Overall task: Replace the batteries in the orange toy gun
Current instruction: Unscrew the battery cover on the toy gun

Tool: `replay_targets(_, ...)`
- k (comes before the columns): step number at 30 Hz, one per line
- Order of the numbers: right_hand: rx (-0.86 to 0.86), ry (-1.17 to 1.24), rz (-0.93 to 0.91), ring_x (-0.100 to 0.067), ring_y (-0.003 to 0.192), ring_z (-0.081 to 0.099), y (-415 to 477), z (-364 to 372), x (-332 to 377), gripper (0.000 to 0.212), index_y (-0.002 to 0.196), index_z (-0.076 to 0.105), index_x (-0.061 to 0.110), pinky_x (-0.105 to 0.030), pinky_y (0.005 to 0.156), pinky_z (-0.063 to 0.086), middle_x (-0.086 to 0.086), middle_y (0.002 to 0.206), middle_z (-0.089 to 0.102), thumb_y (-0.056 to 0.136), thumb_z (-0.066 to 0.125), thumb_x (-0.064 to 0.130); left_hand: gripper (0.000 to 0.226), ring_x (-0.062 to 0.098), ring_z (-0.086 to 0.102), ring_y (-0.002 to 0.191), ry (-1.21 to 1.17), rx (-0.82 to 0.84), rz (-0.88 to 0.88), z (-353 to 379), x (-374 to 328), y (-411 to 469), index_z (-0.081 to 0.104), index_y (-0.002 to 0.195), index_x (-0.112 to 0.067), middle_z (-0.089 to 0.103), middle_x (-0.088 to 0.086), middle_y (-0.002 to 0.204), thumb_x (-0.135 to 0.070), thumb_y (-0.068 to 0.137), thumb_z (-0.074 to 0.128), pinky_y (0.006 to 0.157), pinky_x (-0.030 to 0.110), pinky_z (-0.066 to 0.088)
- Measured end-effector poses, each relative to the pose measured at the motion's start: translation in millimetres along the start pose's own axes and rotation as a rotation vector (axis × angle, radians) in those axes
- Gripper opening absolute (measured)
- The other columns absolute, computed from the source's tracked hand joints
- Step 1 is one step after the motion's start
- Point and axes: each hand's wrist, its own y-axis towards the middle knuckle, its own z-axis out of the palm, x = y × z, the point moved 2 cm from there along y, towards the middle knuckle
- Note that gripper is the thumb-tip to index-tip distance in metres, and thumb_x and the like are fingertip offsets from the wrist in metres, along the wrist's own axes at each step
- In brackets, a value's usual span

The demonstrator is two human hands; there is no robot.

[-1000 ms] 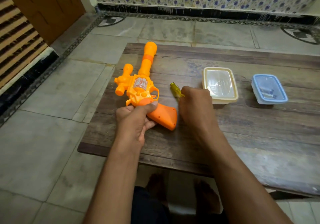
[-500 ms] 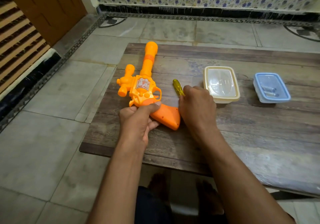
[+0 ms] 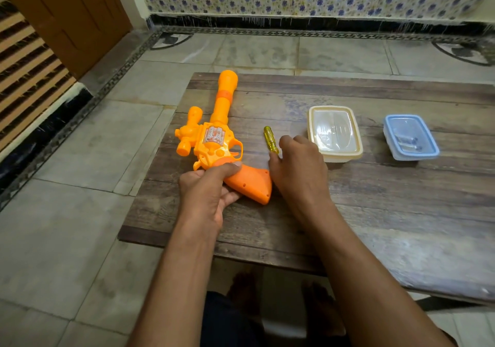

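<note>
The orange toy gun (image 3: 214,143) lies on its side on the wooden table (image 3: 375,212), barrel pointing away from me. My left hand (image 3: 211,188) grips it where the body meets the handle, thumb on top and fingers underneath. A yellow see-through screwdriver (image 3: 270,139) lies to the right of the gun, its handle pointing away from me. My right hand (image 3: 297,170) has its fingers curled over the near end, so the shaft and tip are hidden. The gun's darker orange handle (image 3: 251,186) sits between my two hands.
A clear box with a cream lid (image 3: 334,135) stands right of my right hand. Further right, a clear box with a blue lid (image 3: 411,137) holds small cylindrical items. The table's left edge is close to the gun, with tiled floor (image 3: 80,212) below.
More of the yellow screwdriver handle now shows beyond my right hand's fingers. My left hand keeps its grip on the gun, which has barely moved.
</note>
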Motion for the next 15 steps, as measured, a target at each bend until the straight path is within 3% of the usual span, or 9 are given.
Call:
replay_targets(4, -0.023, -0.009, -0.041, -0.039, 0.085, 0.062, -8.7, -10.5, 0.1, 0.015, 0.095, 0.062, 0.005, -0.036, 0.06, 0.037, -0.015, 0.093, 0.062, 0.097, 0.062, 0.021, 0.021, 0.021, 0.079, 0.074, -0.024, -0.008, -0.013, 2.0, -0.1, -0.6, 0.065, 0.094, -0.012, 0.077, 0.011, 0.09, -0.003, 0.083, 0.079, 0.062, 0.044, 0.064)
replay_targets(9, -0.069, 0.016, -0.177, -0.04, 0.078, 0.062, -29.6, -27.1, 7.1, 0.01, 0.095, 0.066, 0.003, -0.039, 0.058, 0.048, -0.017, 0.09, 0.063, 0.095, 0.063, 0.012, 0.015, 0.021, 0.078, 0.07, -0.083, -0.002, -0.051, 3.9, -1.5, -1.1, 0.064, 0.1, -0.011, 0.076, 0.016, 0.096, -0.008, 0.09, 0.075, 0.056, 0.043, 0.063)
replay_targets(11, -0.022, 0.078, -0.299, -0.039, 0.086, 0.065, -38.4, -31.2, 8.0, 0.016, 0.102, 0.07, 0.001, -0.043, 0.067, 0.055, -0.017, 0.097, 0.068, 0.095, 0.062, 0.013, 0.015, 0.023, 0.078, 0.073, -0.095, 0.002, -0.057, 5.2, -1.9, -2.2, 0.063, 0.103, -0.01, 0.075, 0.018, 0.098, -0.008, 0.091, 0.073, 0.056, 0.043, 0.063)
replay_targets(15, 0.18, 0.101, -0.474, -0.037, 0.121, 0.064, -54.6, -29.9, 5.9, 0.041, 0.133, 0.064, 0.001, -0.048, 0.096, 0.056, -0.018, 0.132, 0.067, 0.095, 0.066, 0.018, 0.008, 0.022, 0.079, 0.071, -0.086, 0.068, -0.056, 9.2, -1.8, -6.2, 0.065, 0.102, -0.009, 0.077, 0.017, 0.094, -0.008, 0.095, 0.068, 0.052, 0.037, 0.062)
